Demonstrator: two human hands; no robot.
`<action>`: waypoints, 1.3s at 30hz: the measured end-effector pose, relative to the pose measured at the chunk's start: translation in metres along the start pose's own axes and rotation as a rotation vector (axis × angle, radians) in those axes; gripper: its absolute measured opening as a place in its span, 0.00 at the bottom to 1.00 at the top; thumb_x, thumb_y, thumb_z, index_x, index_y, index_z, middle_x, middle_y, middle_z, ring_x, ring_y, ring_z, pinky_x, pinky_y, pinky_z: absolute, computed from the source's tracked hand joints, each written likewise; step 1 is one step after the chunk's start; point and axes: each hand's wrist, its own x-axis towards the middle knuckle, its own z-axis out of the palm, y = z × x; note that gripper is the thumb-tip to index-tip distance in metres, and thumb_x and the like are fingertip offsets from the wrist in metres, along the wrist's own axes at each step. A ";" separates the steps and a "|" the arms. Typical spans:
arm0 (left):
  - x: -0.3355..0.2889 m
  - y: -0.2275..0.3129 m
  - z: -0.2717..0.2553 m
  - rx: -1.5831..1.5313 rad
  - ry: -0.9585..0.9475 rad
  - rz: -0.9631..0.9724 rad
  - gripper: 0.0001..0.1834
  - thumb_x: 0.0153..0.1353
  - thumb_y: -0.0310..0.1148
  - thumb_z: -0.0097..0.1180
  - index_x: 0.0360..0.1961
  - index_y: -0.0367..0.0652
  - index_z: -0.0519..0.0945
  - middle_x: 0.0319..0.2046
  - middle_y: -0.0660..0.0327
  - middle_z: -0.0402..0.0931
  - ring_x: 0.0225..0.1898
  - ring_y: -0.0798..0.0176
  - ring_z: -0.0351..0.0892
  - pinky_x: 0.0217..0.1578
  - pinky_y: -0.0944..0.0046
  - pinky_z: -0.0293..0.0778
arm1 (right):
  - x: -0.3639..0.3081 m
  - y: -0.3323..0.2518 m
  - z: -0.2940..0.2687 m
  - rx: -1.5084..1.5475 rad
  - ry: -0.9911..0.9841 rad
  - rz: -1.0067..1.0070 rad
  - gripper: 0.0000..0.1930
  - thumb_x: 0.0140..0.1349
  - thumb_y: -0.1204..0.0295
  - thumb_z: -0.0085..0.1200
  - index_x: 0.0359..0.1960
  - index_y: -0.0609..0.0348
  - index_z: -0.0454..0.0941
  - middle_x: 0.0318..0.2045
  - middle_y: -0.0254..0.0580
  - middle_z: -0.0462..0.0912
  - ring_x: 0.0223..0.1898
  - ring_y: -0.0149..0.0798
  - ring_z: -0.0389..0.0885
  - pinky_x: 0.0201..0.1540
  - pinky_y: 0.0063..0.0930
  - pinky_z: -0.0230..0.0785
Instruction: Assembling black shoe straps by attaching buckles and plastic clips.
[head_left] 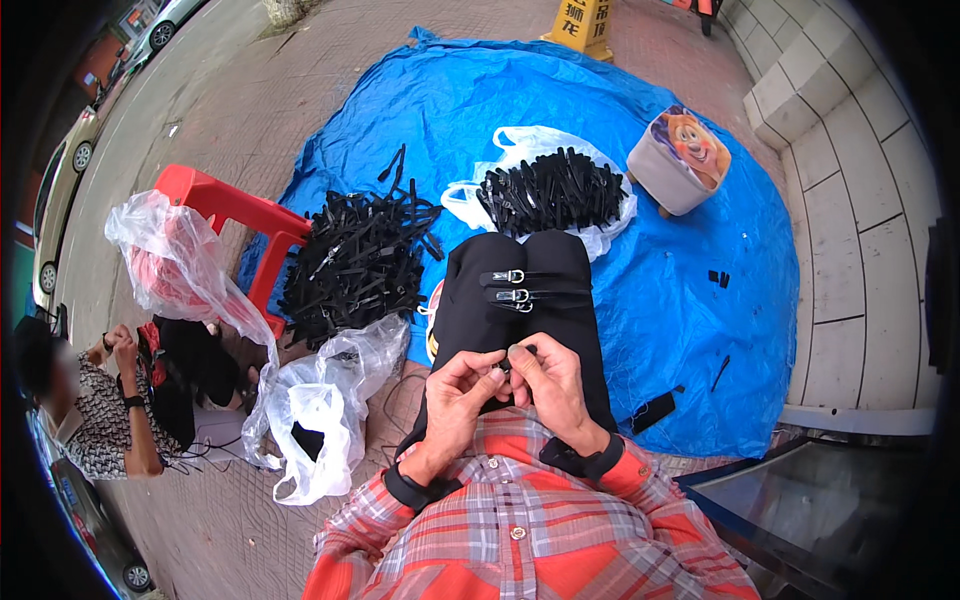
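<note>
Above my lap, my left hand (463, 402) and my right hand (557, 390) meet with thumbs and fingers pinched together. Between their fingertips is a small black piece (505, 366) with a hint of shiny metal, mostly hidden by the fingers. Two black straps with silver buckles (513, 296) lie across the black trousers on my thighs, just beyond the hands. A tangled heap of black straps (350, 262) is on the left, and a neater stack of black straps (552, 190) rests on a white plastic bag (520, 146) ahead of my knees.
Blue tarp (690, 300) covers the ground. A red stool (235, 205) draped with a clear bag (160, 255) stands left; a crumpled bag (320, 400) lies nearer. A pale stool with a cartoon top (675, 160) is front right. Another person (110, 420) sits far left.
</note>
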 end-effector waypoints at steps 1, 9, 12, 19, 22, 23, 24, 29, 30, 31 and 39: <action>0.001 0.001 0.000 -0.026 0.007 -0.045 0.09 0.58 0.21 0.52 0.40 0.34 0.76 0.27 0.62 0.77 0.27 0.73 0.75 0.30 0.74 0.73 | -0.001 -0.002 -0.001 -0.008 -0.012 0.003 0.10 0.63 0.68 0.48 0.29 0.62 0.72 0.15 0.32 0.72 0.13 0.20 0.67 0.15 0.13 0.58; 0.000 0.007 0.001 0.022 0.050 -0.126 0.07 0.57 0.22 0.51 0.37 0.34 0.77 0.24 0.62 0.76 0.24 0.73 0.74 0.27 0.74 0.72 | -0.003 0.000 -0.005 -0.022 -0.020 0.044 0.09 0.63 0.69 0.49 0.28 0.63 0.72 0.15 0.32 0.72 0.14 0.21 0.68 0.15 0.13 0.60; -0.001 0.008 0.002 0.023 0.052 -0.108 0.06 0.57 0.22 0.51 0.36 0.34 0.77 0.23 0.63 0.76 0.24 0.74 0.74 0.27 0.74 0.71 | -0.002 -0.001 -0.004 0.012 -0.025 0.074 0.09 0.62 0.69 0.49 0.28 0.63 0.72 0.15 0.32 0.73 0.14 0.20 0.69 0.15 0.13 0.60; -0.002 0.016 0.005 0.063 0.099 -0.144 0.04 0.53 0.19 0.53 0.31 0.35 0.77 0.23 0.61 0.76 0.23 0.73 0.73 0.27 0.74 0.70 | -0.002 0.002 -0.004 -0.006 -0.044 0.108 0.09 0.62 0.70 0.50 0.28 0.64 0.73 0.16 0.33 0.73 0.14 0.22 0.69 0.15 0.13 0.61; -0.002 0.017 0.006 0.090 0.110 -0.162 0.03 0.53 0.19 0.54 0.30 0.35 0.77 0.23 0.62 0.76 0.22 0.73 0.72 0.27 0.74 0.70 | -0.003 0.004 -0.004 -0.005 -0.041 0.111 0.09 0.62 0.70 0.50 0.28 0.64 0.73 0.16 0.33 0.73 0.14 0.22 0.70 0.14 0.13 0.61; -0.002 0.015 0.005 0.090 0.110 -0.162 0.03 0.53 0.19 0.54 0.30 0.35 0.77 0.23 0.62 0.76 0.22 0.73 0.72 0.27 0.74 0.70 | -0.003 0.004 -0.004 -0.005 -0.041 0.111 0.09 0.62 0.70 0.50 0.28 0.64 0.73 0.16 0.33 0.73 0.14 0.22 0.70 0.14 0.13 0.61; -0.002 0.013 0.003 0.107 0.104 -0.150 0.04 0.54 0.20 0.53 0.31 0.35 0.77 0.22 0.64 0.76 0.22 0.75 0.72 0.26 0.76 0.70 | -0.003 0.004 -0.004 -0.029 -0.035 0.108 0.09 0.62 0.70 0.50 0.28 0.64 0.73 0.16 0.33 0.73 0.13 0.21 0.69 0.14 0.13 0.61; -0.005 0.007 0.005 0.186 0.130 -0.096 0.04 0.56 0.21 0.53 0.33 0.33 0.76 0.22 0.65 0.75 0.22 0.77 0.72 0.25 0.78 0.69 | -0.005 0.008 0.002 -0.161 0.002 0.047 0.09 0.61 0.72 0.51 0.29 0.66 0.74 0.15 0.35 0.74 0.12 0.22 0.70 0.14 0.15 0.62; -0.006 0.006 0.006 0.186 0.131 -0.068 0.04 0.56 0.21 0.53 0.34 0.33 0.76 0.22 0.66 0.75 0.22 0.78 0.71 0.25 0.78 0.69 | -0.008 0.007 0.005 -0.316 0.022 -0.083 0.07 0.60 0.73 0.52 0.28 0.66 0.74 0.15 0.36 0.74 0.13 0.24 0.71 0.14 0.18 0.63; -0.007 0.005 0.006 0.186 0.133 -0.039 0.05 0.56 0.22 0.54 0.35 0.33 0.76 0.22 0.66 0.75 0.23 0.78 0.70 0.25 0.78 0.68 | -0.010 0.007 0.007 -0.470 0.040 -0.215 0.06 0.58 0.75 0.53 0.28 0.67 0.73 0.16 0.38 0.74 0.13 0.27 0.71 0.14 0.20 0.63; -0.002 0.015 -0.003 0.228 0.049 0.024 0.10 0.58 0.23 0.51 0.41 0.34 0.76 0.26 0.65 0.76 0.26 0.78 0.71 0.30 0.77 0.70 | -0.011 -0.002 -0.003 -1.121 -0.184 -0.911 0.15 0.48 0.74 0.60 0.36 0.70 0.74 0.24 0.43 0.69 0.23 0.40 0.72 0.24 0.28 0.65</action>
